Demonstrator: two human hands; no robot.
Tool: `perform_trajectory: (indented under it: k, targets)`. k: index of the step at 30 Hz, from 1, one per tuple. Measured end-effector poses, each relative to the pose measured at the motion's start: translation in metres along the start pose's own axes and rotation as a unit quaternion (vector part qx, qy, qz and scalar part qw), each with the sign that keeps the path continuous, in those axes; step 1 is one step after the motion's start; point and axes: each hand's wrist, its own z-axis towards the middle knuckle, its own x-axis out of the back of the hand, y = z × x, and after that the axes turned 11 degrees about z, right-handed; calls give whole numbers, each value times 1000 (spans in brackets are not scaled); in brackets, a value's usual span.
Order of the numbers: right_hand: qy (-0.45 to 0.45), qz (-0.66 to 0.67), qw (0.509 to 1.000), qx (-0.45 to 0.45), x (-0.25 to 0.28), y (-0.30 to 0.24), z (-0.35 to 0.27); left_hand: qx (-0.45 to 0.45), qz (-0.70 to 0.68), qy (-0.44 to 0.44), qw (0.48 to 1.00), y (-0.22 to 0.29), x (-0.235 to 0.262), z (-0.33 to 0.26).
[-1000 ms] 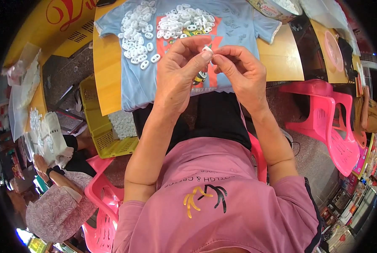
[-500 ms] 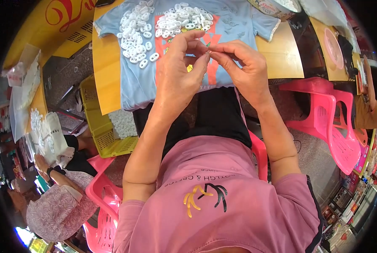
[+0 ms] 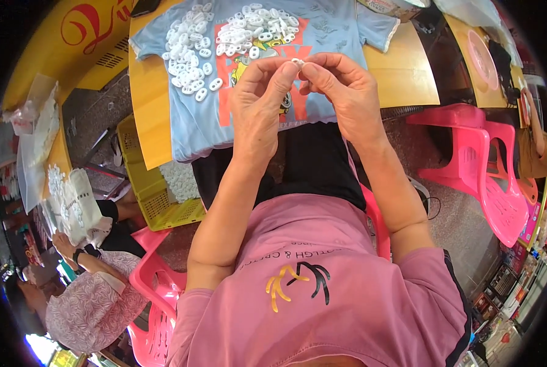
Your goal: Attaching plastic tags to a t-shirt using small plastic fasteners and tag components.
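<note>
Over the near half of a blue T-shirt (image 3: 194, 125), my two hands meet fingertip to fingertip. My left hand (image 3: 260, 95) and my right hand (image 3: 347, 92) both pinch a small white plastic piece (image 3: 297, 62); most of it is hidden by the thumbs and fingers. Beyond my hands lie two heaps of white oval two-holed plastic pieces: one heap (image 3: 186, 55) toward the left of the shirt, another heap (image 3: 258, 25) across its printed front. A single loose oval piece (image 3: 216, 84) rests near my left hand.
The shirt covers part of a wooden table (image 3: 402, 73). A yellow crate (image 3: 140, 183) with more white pieces stands low at the left. Pink plastic chairs (image 3: 463, 140) are at both sides. At the left sits another person (image 3: 90, 300); a round tub (image 3: 396, 6) is at the far right.
Both hands have come closer together and turned, so the thumbs now press side by side. A white piece now shows between the fingertips. The view has shifted slightly.
</note>
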Motion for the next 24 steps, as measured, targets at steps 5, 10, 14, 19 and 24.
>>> perform_trajectory:
  k: [5,10,14,19,24]
  targets:
    - [17,11,1000,-17,10,-3,6,7,13,0,1000,2,1,4]
    - [8,5,1000,-9,18,-9,11,28,26,1,999,0,-4,5]
    - [0,-34,999,1,17,-12,12,28,10,-2,1000,-3,-9,7]
    - [-1,-57,998,5,18,-12,13,33,14,-10,999,-2,-13,9]
    - [-12,-70,997,1,16,-10,13,28,22,-27,999,2,-14,8]
